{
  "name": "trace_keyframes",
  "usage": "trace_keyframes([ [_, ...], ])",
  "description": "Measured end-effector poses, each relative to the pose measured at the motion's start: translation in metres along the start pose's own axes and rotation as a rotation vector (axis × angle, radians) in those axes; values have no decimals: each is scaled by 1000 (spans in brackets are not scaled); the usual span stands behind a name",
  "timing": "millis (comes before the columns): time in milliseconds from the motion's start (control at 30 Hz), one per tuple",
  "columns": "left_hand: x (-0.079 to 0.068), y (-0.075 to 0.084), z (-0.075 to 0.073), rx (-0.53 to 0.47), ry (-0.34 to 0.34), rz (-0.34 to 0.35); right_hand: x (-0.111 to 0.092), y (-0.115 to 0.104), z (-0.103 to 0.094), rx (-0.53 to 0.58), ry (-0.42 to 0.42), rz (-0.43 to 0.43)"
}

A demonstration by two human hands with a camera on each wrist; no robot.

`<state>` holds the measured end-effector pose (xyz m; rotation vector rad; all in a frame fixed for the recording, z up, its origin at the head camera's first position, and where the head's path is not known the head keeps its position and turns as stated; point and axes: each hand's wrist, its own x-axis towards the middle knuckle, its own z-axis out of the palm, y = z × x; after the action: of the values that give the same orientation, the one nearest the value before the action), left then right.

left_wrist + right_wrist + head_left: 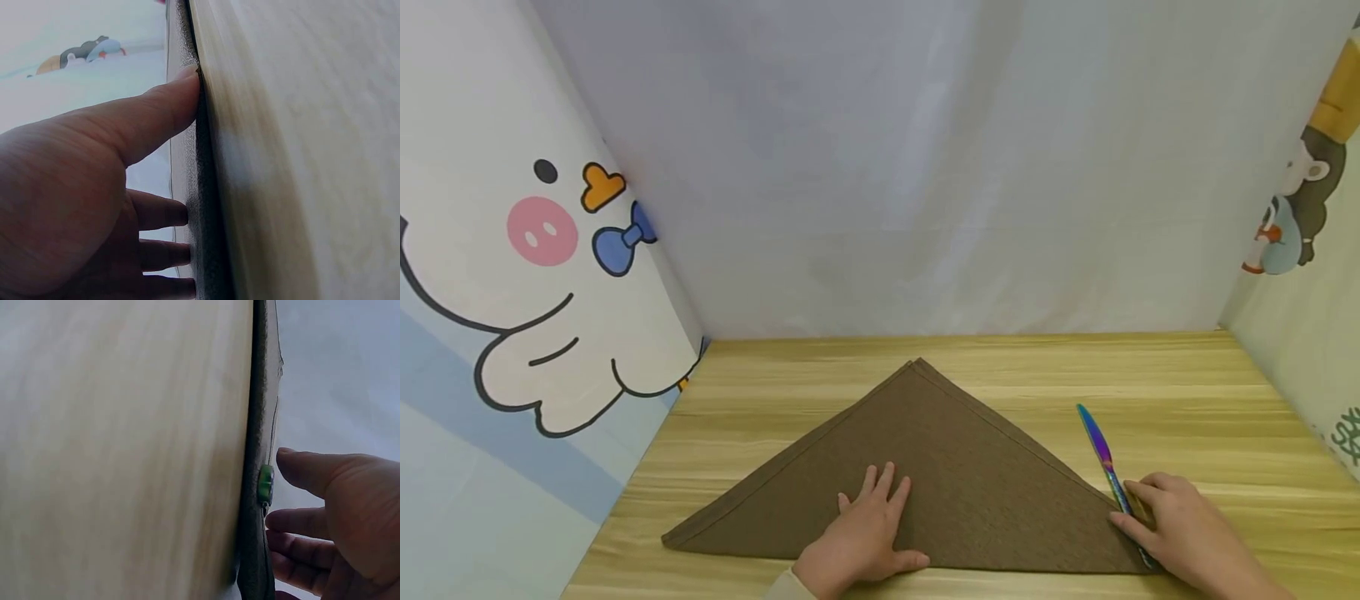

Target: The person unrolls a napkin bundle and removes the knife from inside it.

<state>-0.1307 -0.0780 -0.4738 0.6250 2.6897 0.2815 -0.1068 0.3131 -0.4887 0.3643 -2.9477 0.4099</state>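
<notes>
A brown cloth (970,467) lies folded into a wide triangle, its point away from me and its long fold along the near side. My left hand (868,533) rests on it with fingers spread; in the left wrist view the thumb (159,106) touches the near fold. At the cloth's right corner is a rainbow-coloured table knife (1101,450), its blade slanting away to the left. My right hand (1172,525) is around its handle, thumb on one side and fingers on the other, with a gap between them. The right wrist view shows the handle's green end (265,485).
The pale wood-grain table (760,417) carries the cloth and knife. A light grey curtain-like backdrop (955,167) stands behind it. Side panels with cartoon prints border both sides, a white bird (550,333) on the left and a dark-haired figure (1311,200) on the right.
</notes>
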Motion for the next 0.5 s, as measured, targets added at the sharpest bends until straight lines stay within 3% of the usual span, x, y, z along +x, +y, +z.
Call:
trace_keyframes([
  [500,0,0,0,-8,-3,-1,2,-1,-2,-44,14,-23],
])
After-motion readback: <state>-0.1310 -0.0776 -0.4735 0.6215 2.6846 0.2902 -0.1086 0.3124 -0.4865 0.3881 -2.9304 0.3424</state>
